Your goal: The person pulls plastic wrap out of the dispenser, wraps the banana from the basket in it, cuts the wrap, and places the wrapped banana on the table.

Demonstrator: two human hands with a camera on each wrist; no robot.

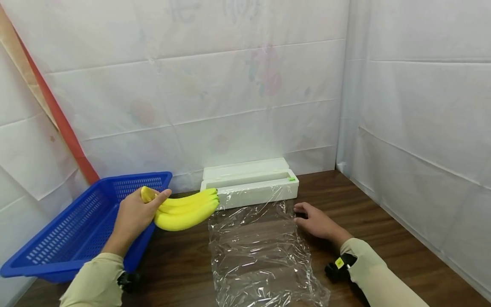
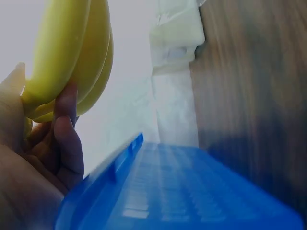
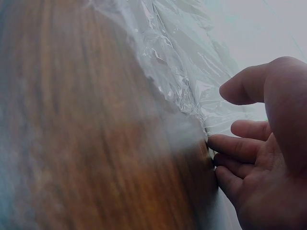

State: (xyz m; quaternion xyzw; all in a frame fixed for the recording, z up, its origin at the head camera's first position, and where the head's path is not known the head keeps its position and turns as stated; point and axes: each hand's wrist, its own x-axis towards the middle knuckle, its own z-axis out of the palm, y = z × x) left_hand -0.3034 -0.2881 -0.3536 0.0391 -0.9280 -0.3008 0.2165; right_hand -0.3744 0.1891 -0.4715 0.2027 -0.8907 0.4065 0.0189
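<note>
Nearest to the head camera, pale cream fabric sleeves (image 1: 92, 283) reach in from the lower edge over a dark brown, wood-grained tabletop (image 1: 368, 221). Between them lies a crinkled sheet of clear plastic film (image 1: 261, 256), running up to a long white rectangular box (image 1: 257, 195) whose lid (image 1: 245, 169) is raised. The person's left grip (image 1: 136, 213) is closed around the stem end of a bunch of bright yellow bananas (image 1: 188, 211), holding it in the air between a blue perforated plastic basket (image 1: 86, 232) and the film. The right grip (image 1: 316, 221) is loose, holding nothing, beside the film's right edge near the box; whether a fingertip touches that edge, I cannot tell.

As I judge it, the film is drawn out and spread, and the bananas are picked up. They are not yet set down, the film is not folded around anything, and it appears uncut, though its join with the box is hard to read.

Only the head view shows the small bright green tab (image 1: 291, 179) on the box. The left wrist view reveals fingers curled against the underside of the bunch, hidden from above. The right wrist view, partly blurred, shows the thumb well apart from the other fingers.
</note>
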